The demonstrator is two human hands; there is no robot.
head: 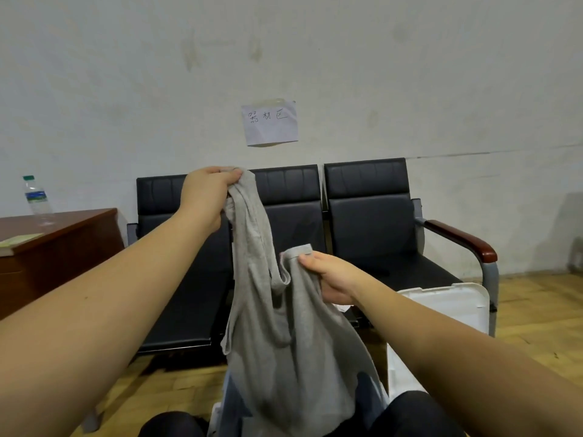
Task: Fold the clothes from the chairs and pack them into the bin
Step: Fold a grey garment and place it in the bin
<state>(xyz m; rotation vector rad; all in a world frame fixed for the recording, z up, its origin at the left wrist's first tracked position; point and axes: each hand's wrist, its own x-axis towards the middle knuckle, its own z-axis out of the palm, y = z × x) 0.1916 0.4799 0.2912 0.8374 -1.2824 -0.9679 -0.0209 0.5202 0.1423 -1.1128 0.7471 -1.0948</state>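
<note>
A grey sleeveless top [293, 342] hangs in the air in front of me. My left hand [208, 193] pinches one shoulder strap up high, level with the chair backs. My right hand [328, 275] grips the other strap lower down and to the right. The garment's body droops between my knees over a white bin [407, 373], which is mostly hidden; bluish cloth [232, 395] shows at the garment's lower edge. Behind it stands a row of black chairs [369, 216] with bare seats.
The bin's white lid [451, 304] leans against the right chair's front. A brown wooden desk [56, 247] at the left carries a water bottle [37, 197] and a notepad. A paper note [269, 123] is taped to the wall. The floor is wood.
</note>
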